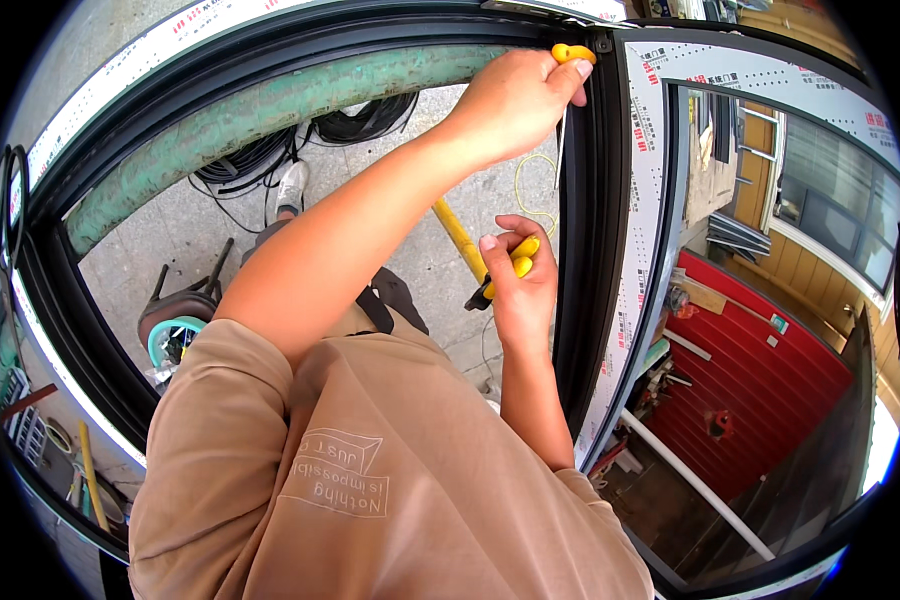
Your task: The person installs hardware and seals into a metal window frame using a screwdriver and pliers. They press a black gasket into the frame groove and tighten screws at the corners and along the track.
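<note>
Apparently for control, left hand [510, 108] pinches yellow rounded handle [572, 53] between thumb and fingers, beside upper-right corner of black metal frame [598, 200]. Right hand [523, 300] curls around yellow-handled black tool [522, 266] over frame opening, presumably for ready reach; exact tool types unclear.

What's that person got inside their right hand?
The right hand holds a tool with yellow and black parts showing; whatever the hand covers can't be seen.

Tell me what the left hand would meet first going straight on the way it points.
Probably the black frame corner, just past the yellow handle the left hand holds; depth is unclear.
</note>
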Demonstrator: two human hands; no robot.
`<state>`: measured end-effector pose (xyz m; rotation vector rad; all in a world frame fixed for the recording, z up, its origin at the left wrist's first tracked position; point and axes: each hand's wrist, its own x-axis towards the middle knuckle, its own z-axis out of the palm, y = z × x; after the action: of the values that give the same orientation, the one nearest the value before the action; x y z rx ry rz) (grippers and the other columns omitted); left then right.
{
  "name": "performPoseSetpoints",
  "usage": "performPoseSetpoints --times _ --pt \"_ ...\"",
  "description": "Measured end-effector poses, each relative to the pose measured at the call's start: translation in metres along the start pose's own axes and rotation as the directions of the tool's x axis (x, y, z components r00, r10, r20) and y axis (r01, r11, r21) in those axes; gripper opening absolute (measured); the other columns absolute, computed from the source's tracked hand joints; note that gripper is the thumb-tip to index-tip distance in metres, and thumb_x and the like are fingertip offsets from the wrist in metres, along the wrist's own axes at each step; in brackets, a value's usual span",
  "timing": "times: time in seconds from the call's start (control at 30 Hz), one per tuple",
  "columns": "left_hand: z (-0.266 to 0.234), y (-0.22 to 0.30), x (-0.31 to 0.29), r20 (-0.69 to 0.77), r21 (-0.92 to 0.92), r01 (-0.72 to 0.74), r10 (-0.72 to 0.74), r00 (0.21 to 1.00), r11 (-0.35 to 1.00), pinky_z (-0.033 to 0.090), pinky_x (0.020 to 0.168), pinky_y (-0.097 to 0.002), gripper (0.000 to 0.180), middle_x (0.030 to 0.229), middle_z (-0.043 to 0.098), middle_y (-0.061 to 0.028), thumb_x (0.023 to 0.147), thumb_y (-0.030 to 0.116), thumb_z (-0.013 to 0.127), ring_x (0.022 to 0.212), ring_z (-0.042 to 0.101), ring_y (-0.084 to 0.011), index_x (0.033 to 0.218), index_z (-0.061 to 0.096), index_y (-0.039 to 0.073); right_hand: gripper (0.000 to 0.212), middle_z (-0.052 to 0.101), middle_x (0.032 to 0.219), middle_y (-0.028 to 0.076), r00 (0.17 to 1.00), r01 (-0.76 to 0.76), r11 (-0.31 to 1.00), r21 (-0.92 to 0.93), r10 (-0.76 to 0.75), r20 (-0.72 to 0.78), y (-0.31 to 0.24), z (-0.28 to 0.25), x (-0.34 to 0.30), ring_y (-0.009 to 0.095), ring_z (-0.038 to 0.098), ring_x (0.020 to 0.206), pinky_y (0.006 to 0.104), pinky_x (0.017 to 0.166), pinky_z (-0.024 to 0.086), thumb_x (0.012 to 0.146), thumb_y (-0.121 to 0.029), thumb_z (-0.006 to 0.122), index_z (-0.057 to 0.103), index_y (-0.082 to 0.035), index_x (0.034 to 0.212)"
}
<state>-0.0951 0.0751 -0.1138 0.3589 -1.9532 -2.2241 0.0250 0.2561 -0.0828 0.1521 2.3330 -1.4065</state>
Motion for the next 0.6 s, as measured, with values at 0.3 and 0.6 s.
performPoseSetpoints --times 0.3,0.6 --pt "-0.033 -0.020 -0.050 0.052 0.036 0.100 -0.102 0.993 0.994 0.045 0.062 -0.0383 0.057 0.062 0.055 -0.0046 0.109 0.052 0.060 0.061 0.056 -0.0170 0.090 0.076 0.001 0.033 0.057 0.081 -0.003 0.994 0.010 0.978 -0.210 0.012 0.107 0.038 0.009 -0.001 0.005 0.049 0.073 0.0238 0.067 0.045 0.097 -0.008 0.082 0.064 0.001 0.124" --pt "-0.048 -0.055 -0.086 0.031 0.111 0.099 -0.103 0.994 0.989 0.039 0.055 -0.0362 0.053 0.063 0.058 -0.0051 0.108 0.048 0.069 0.058 0.049 -0.0135 0.087 0.073 0.000 0.037 0.057 0.077 0.000 0.948 0.139 0.910 -0.390 -0.008 0.319 0.064 0.037 0.003 0.009 0.052 0.069 0.0279 0.066 0.048 0.092 -0.011 0.085 0.065 0.000 0.121"
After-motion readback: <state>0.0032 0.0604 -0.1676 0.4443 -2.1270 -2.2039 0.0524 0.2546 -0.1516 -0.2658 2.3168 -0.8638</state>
